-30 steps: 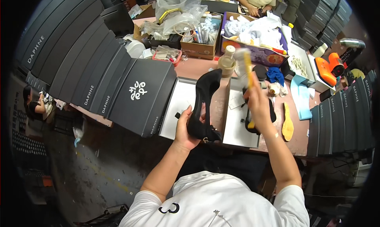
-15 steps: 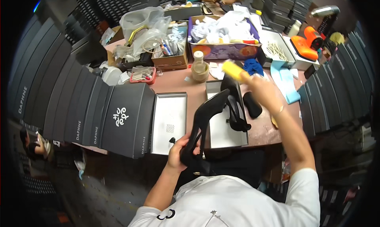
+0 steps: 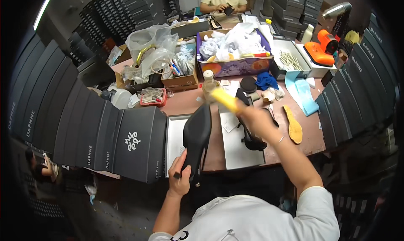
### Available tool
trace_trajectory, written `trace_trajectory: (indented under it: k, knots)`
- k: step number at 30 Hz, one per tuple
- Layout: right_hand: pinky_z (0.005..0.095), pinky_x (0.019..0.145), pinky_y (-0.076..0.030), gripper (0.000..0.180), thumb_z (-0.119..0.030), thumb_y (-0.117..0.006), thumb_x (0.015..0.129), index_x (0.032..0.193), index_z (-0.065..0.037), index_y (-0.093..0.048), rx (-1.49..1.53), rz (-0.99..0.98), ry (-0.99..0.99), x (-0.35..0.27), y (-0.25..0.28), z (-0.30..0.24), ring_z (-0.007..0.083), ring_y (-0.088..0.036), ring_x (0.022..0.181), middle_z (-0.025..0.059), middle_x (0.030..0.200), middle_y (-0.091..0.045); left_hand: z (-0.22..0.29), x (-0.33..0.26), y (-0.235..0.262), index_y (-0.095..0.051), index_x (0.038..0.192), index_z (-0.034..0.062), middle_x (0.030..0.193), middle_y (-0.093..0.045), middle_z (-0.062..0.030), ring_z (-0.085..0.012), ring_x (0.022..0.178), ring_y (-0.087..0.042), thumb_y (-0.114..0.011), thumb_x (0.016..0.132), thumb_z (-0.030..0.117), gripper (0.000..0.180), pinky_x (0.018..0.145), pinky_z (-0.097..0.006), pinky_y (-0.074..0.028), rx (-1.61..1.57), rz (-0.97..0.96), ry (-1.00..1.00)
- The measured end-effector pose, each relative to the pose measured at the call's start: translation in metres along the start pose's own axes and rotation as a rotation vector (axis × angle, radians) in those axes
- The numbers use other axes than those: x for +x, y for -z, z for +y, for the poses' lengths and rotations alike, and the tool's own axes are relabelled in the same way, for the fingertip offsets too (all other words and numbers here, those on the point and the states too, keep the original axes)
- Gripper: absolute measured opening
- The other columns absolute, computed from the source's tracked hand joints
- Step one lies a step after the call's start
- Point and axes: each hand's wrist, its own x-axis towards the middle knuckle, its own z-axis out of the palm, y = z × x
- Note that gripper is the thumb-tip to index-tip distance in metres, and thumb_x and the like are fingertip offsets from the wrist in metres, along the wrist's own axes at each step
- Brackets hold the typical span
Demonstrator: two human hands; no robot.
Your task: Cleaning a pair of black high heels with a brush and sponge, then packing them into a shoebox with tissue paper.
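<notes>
My left hand [image 3: 180,178] is wrapped round the heel end of a black high-heeled shoe [image 3: 198,125]. The shoe's toe points away from me and its dark sole faces up. In my right hand [image 3: 257,120] is a yellow brush-like block [image 3: 225,100], smeared by motion; its exact kind is unclear. It is above and to the right of the shoe's toe, apart from it. Beneath my right hand, a second black heeled shoe [image 3: 253,143] lies in an open white-lined box [image 3: 244,160], partly hidden. Another open white-lined box part [image 3: 174,125] lies behind my left hand.
Dark shoeboxes [image 3: 141,142] line the left side, and more [image 3: 353,98] line the right. A tan insole [image 3: 293,125], blue cloth [image 3: 267,80] and bottle [image 3: 209,83] lie about the table. Behind are a purple carton [image 3: 235,67] and an orange tool [image 3: 322,49]. Someone [image 3: 224,0] sits opposite.
My left hand has turned the shoe from side-on to sole up, shifting it left. My right hand has brought the yellow block left and nearer the shoe. The view has shifted slightly.
</notes>
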Motion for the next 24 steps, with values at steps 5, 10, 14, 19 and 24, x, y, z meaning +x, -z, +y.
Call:
trace_trajectory:
  k: [5,10,14,19,24]
  knots:
    - [0.0338,0.05,-0.047,0.053,-0.009,-0.063,0.081,0.131,-0.021,-0.055,-0.025,-0.094,0.113,-0.001,0.03,-0.023,0.0216,-0.061,0.06,0.0043,0.073,-0.06,-0.014,0.003,0.032,-0.053,0.129,-0.0042,0.093,-0.058,-0.0198,-0.0368,0.077,-0.059,-0.055,0.08,0.003,0.05,0.068,-0.038,-0.049,0.341,-0.14,-0.278]
    - [0.0343,0.045,-0.045,0.036,-0.01,-0.056,0.082,0.118,-0.015,-0.055,-0.111,-0.066,-0.002,0.026,0.038,-0.005,0.0225,-0.06,0.056,0.0079,0.07,-0.056,-0.006,0.007,0.047,-0.057,0.123,-0.0044,0.093,-0.06,-0.0193,-0.0365,0.077,-0.061,-0.056,0.076,0.001,0.048,0.071,-0.04,-0.05,0.401,-0.16,-0.355]
    - [0.0332,0.047,-0.046,0.043,-0.012,-0.054,0.085,0.128,-0.017,-0.052,-0.047,-0.133,0.139,0.008,0.021,-0.006,0.0234,-0.061,0.061,0.0097,0.074,-0.057,-0.004,0.009,0.046,-0.057,0.123,-0.0056,0.092,-0.06,-0.0195,-0.0355,0.077,-0.062,-0.055,0.074,0.0,0.049,0.07,-0.04,-0.051,0.397,-0.16,-0.438]
    - [0.0344,0.051,-0.048,0.052,-0.012,-0.063,0.086,0.136,-0.021,-0.05,0.047,0.029,0.191,0.025,0.027,-0.042,0.0268,-0.058,0.057,0.0087,0.074,-0.057,-0.026,0.002,0.037,-0.051,0.131,-0.0044,0.107,-0.063,-0.0192,-0.0283,0.092,-0.062,-0.047,0.091,0.01,0.044,0.082,-0.035,-0.049,0.305,0.039,-0.214]
    - [0.0398,0.047,-0.047,0.054,-0.012,-0.062,0.087,0.139,-0.017,-0.048,0.284,0.117,0.037,0.019,-0.013,-0.084,0.0275,-0.058,0.054,0.0089,0.075,-0.055,-0.035,0.04,-0.019,-0.044,0.135,0.003,0.115,-0.06,-0.0108,-0.0246,0.102,-0.061,-0.036,0.102,0.044,0.053,0.09,-0.035,-0.049,-0.928,0.353,0.463]
